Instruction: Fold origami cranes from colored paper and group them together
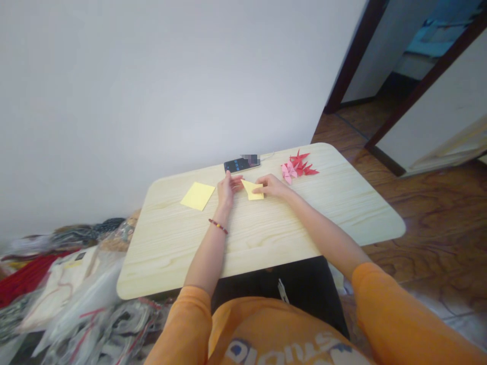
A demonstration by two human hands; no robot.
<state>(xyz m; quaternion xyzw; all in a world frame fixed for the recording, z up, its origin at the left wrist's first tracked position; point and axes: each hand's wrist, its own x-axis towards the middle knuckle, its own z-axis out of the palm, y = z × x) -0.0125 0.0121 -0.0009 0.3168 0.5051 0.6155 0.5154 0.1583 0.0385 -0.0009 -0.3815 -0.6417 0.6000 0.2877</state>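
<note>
A small folded piece of yellow paper (249, 188) is over the middle of the table, pinched at its right side by my right hand (271, 185). My left hand (228, 188) is just left of it, fingers stretched out toward the paper's upper left tip; whether they touch it I cannot tell. Further left, a flat stack or sheet of yellow square paper (198, 195) lies on the table. Beyond my right hand sit folded paper pieces, several red ones (301, 165) and a pink one (289, 172).
A phone (238, 165) with a lit screen lies at the table's (171, 258) back edge, against the white wall (190, 91). Heaped clothes and plastic bags (76, 294) fill the floor at left. A doorway (384, 66) opens at the upper right.
</note>
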